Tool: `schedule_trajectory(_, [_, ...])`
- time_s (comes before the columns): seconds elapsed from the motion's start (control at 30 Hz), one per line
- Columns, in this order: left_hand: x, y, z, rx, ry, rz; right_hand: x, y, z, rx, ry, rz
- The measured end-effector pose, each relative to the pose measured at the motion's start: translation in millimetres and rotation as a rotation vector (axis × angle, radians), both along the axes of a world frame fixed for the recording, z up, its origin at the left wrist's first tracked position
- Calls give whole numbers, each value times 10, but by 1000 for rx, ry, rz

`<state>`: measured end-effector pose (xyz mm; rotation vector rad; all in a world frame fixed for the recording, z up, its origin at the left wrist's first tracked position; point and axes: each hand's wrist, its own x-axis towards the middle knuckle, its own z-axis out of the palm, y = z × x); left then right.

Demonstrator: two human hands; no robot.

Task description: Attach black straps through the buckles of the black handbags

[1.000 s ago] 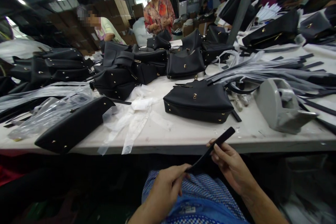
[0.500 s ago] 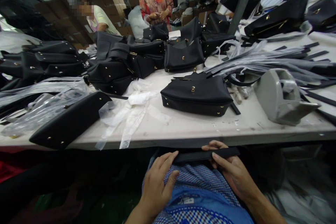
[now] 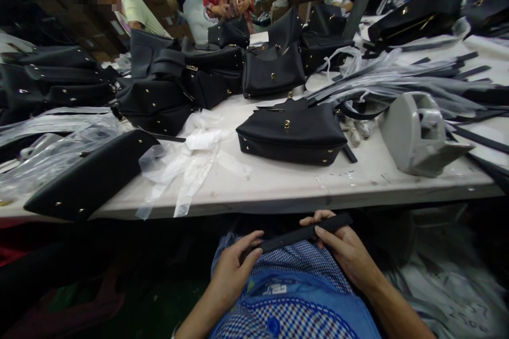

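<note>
A flat black strap (image 3: 288, 238) is stretched between my two hands above my lap, just in front of the table edge. My left hand (image 3: 234, 267) pinches its left end between thumb and fingers. Near the other end, my right hand (image 3: 342, 246) grips the strap with the thumb on top and fingers behind, and a short length sticks out past it. On the table ahead lies a black handbag (image 3: 292, 135) with a gold clasp and small gold studs.
A grey tape dispenser (image 3: 413, 137) stands at the right of the white table (image 3: 278, 185). Plastic-wrapped straps (image 3: 397, 82) lie behind it. Another black bag (image 3: 95, 175) overhangs the front edge at left, beside crumpled white wrapping (image 3: 191, 164). More bags and two people are across the table.
My left thumb has closed onto the strap's left end, where the hand was more spread before. The strap now tilts up to the right. The view has shifted slightly.
</note>
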<state>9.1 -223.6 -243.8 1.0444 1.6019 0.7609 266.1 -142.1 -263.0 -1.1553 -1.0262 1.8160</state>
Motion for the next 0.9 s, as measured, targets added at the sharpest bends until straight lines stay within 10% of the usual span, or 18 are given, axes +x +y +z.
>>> schedule_trajectory(0.9, [305, 70, -335, 270, 107, -323, -230, -230, -344, -130, 172, 170])
